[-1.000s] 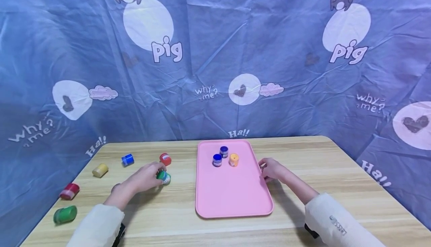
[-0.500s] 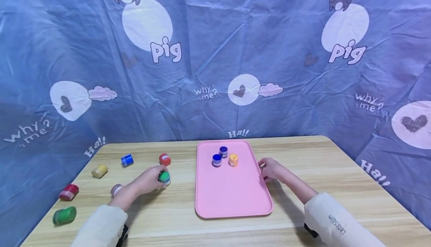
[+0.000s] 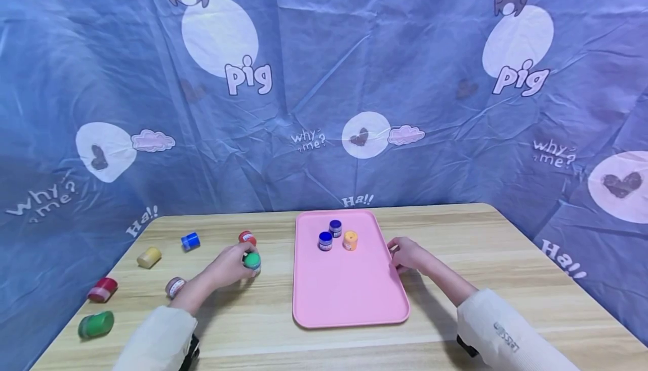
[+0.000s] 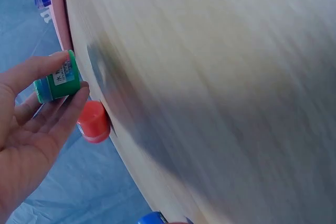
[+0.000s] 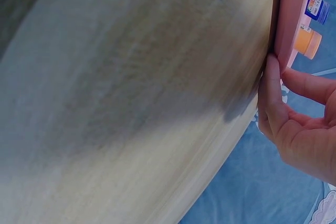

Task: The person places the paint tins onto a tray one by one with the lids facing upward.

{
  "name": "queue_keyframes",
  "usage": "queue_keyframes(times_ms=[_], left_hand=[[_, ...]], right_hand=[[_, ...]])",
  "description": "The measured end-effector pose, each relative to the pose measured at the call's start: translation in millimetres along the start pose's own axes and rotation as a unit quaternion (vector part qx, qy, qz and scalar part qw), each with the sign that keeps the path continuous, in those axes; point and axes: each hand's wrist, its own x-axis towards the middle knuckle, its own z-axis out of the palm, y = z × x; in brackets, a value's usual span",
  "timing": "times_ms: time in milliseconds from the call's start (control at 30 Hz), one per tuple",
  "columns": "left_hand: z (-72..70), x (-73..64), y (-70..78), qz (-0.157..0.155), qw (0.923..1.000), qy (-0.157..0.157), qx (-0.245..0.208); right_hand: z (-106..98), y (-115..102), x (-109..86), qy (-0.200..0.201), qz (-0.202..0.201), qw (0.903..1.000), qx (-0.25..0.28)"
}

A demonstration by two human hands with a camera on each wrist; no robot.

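My left hand [image 3: 229, 267] pinches a small green paint jar [image 3: 252, 262] between thumb and fingers, lid up. The left wrist view shows the labelled jar [image 4: 63, 77] apart from the tabletop, its shadow beside it. Just behind the hand lies a red paint jar [image 3: 247, 238], partly covered by the fingers in the head view. My right hand [image 3: 409, 254] grips the right edge of a pink tray [image 3: 349, 298], thumb at the rim and fingers under the edge. Two dark blue jars [image 3: 325, 241] and an orange jar [image 3: 350, 240] stand upright near the tray's far end.
On the left of the wooden table [image 3: 263, 343] lie a blue jar [image 3: 190, 241], a yellow jar [image 3: 149, 257], a dark red jar [image 3: 103, 290], another green jar [image 3: 96, 324] and a brownish jar [image 3: 175, 286] by the left wrist. A blue printed curtain [image 3: 324, 90] hangs behind.
My left hand has turned the green jar from tilted to lid-up and moved it slightly right and away from me. My right hand stays at the tray edge.
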Motion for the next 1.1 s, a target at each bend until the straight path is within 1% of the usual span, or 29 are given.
queue_keyframes(times_ms=[167,267,367,467,700,800,967,1100], left_hand=[[1.4,5.4,7.2,-0.018,0.9993,0.009,-0.032],[2.1,7.5,12.7,-0.035,0.9975,0.018,-0.059],[4.2,9.6,18.0,-0.043,0.9951,0.027,-0.085],[8.6,11.8,23.1,-0.037,0.9937,0.041,-0.098],[25.5,19.7,33.3,-0.019,0.9887,0.09,-0.118],[30.5,23.1,39.2,-0.014,0.9864,0.101,-0.129],[37.6,29.8,47.5,-0.002,0.9846,0.105,-0.14],[41.6,34.7,53.4,-0.002,0.9865,0.098,-0.131]], right_hand=[[0,-2,-0.8,0.001,0.004,1.0,-0.008],[0,-3,-1.8,0.005,0.006,0.9999,-0.008],[1,-3,-3.0,0.004,0.004,1.0,-0.003],[0,-3,-3.5,0.004,0.002,1.0,-0.001],[1,-2,-2.4,0.007,0.006,1.0,-0.001],[1,-1,-2.1,0.006,0.007,1.0,0.001],[1,-1,-1.6,0.008,0.01,0.9999,0.003],[2,-1,-0.8,0.008,0.014,0.9999,0.004]])
